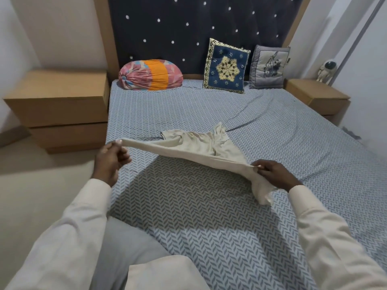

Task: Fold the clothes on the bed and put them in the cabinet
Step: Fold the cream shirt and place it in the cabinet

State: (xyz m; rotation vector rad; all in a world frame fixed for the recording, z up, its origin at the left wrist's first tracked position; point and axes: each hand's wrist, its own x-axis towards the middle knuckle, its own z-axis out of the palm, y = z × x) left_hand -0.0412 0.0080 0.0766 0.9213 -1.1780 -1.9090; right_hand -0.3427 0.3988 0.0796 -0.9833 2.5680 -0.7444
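A cream-coloured garment (pixel 201 146) is stretched above the bed (pixel 209 206), whose sheet has a blue chevron pattern. My left hand (pixel 112 158) pinches one end of it near the bed's left edge. My right hand (pixel 272 171) grips the other end, and a loose piece of the cloth hangs below that hand. The garment's far part lies crumpled on the sheet between the two hands. No cabinet for the clothes can be picked out with certainty.
A pink and orange bolster (pixel 149 75), a blue patterned cushion (pixel 227 69) and a grey cushion (pixel 269 66) lean at the headboard. Wooden bedside units stand at the left (pixel 56 109) and right (pixel 316 97). A small astronaut figure (pixel 326 71) stands on the right one.
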